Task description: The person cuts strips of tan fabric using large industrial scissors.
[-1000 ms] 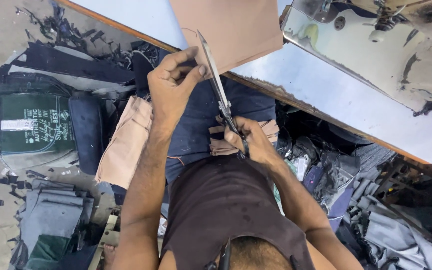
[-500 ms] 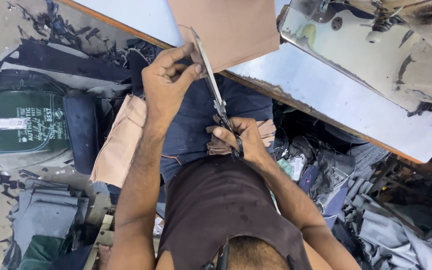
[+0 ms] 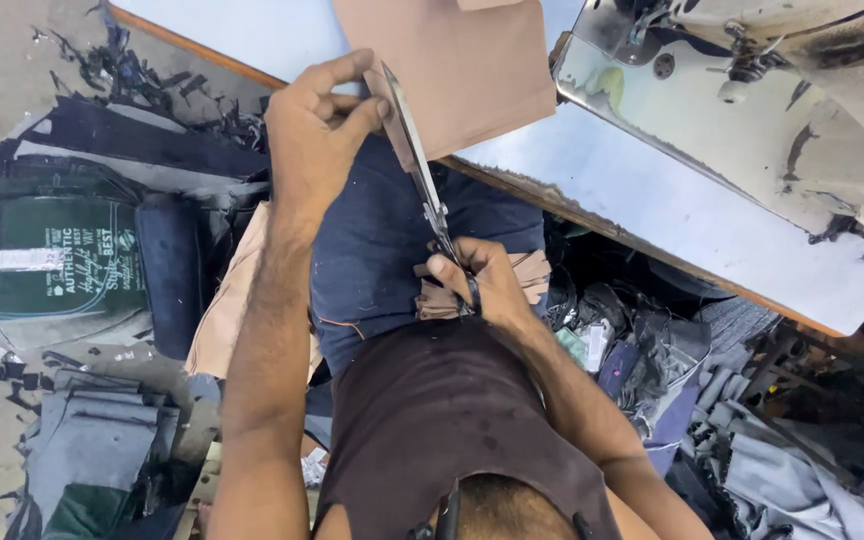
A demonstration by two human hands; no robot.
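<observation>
the right hand (image 3: 482, 285) grips the scissors (image 3: 422, 175) by the handles, blades running up along the edge of the tan cloth (image 3: 452, 70). the left hand (image 3: 317, 135) pinches that cloth edge beside the blade tip. the cloth hangs over the near edge of the table (image 3: 672, 210).

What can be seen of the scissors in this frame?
The scissors are long, metal-looking tailor's shears with pale grey blades and a screw pivot near the lower end. The blades look closed or nearly so, running diagonally from the tan fabric at the table edge down toward the lap. The right hand grips the dark handles, which are mostly hidden. The left hand pinches the fabric against the blade tips.
</observation>
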